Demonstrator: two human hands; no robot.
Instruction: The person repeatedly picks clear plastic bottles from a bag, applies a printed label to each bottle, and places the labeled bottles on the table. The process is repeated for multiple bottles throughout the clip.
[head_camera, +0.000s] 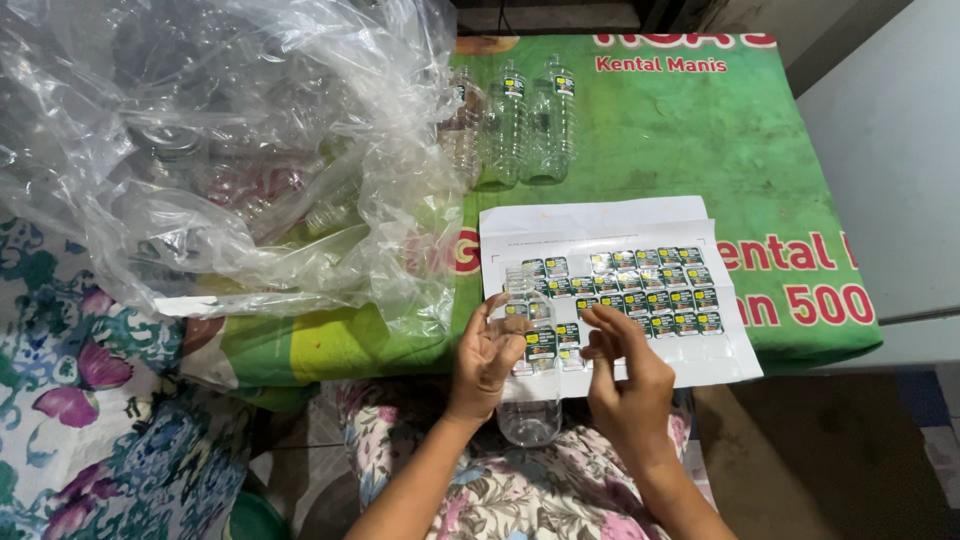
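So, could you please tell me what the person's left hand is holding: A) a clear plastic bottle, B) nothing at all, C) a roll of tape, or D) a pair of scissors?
A: the left hand grips a clear plastic bottle with a label on it, held over the sticker sheet.
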